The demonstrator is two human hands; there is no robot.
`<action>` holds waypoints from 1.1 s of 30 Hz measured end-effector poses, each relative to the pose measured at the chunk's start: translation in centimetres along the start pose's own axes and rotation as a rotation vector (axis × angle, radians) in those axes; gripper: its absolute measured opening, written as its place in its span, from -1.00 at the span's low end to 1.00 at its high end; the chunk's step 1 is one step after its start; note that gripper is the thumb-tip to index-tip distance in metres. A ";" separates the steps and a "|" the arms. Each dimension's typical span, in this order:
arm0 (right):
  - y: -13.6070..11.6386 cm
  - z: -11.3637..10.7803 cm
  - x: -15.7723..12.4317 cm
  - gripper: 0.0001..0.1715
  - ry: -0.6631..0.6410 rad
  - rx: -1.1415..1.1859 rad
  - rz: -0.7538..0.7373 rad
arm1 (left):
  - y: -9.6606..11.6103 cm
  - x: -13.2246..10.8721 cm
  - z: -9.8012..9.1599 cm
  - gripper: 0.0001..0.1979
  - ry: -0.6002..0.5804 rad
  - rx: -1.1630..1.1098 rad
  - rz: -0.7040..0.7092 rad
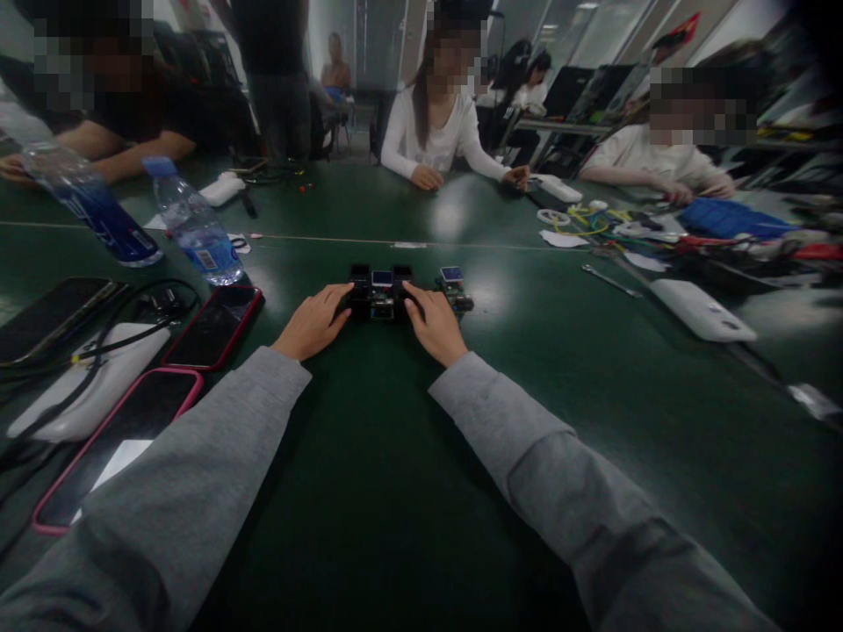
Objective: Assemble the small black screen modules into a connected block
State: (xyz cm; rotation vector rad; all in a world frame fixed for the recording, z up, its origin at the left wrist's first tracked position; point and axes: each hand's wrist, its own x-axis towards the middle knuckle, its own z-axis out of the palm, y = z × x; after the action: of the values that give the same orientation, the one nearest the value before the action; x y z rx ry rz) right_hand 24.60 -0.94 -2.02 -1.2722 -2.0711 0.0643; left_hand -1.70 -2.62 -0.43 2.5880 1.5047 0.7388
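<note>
Hands (317, 319) (437, 323) half-curled at both ends of a blocky black device (382, 301) with bluish screen (382, 278), grip unclear

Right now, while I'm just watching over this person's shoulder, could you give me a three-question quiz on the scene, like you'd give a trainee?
1. What are the left hand and right hand touching?
(a) a phone
(b) a dark electronic device
(c) a cable

2. True or false: a small green circuit board lies to the right of that device.

3. Fill in: the blue-capped bottle is on the person's ____ side.

Key: 1. b; 2. true; 3. left
</note>
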 end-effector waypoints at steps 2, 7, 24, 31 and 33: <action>0.0 -0.1 0.0 -0.50 -0.001 0.001 -0.004 | -0.1 0.0 0.0 -0.49 0.001 -0.007 -0.002; -0.2 -0.2 0.0 -0.51 -0.011 -0.001 0.003 | 0.1 0.0 -0.1 -0.49 -0.001 -0.003 -0.006; 0.2 0.1 0.0 -0.50 -0.006 -0.010 -0.011 | -0.2 0.0 0.0 -0.48 -0.010 -0.006 -0.011; -0.9 -0.5 -0.1 -0.44 0.001 -0.099 -0.017 | 0.2 0.0 -0.2 -0.49 -0.012 0.018 -0.025; -1.3 -1.2 0.1 -0.44 0.071 -0.137 -0.014 | 0.4 0.0 -0.4 -0.49 -0.018 0.027 -0.034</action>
State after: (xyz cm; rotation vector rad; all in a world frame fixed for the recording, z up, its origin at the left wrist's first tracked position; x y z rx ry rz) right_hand 24.28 -1.90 -0.62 -1.3224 -2.0521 -0.1296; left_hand -1.56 -2.88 0.02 2.5742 1.5606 0.6953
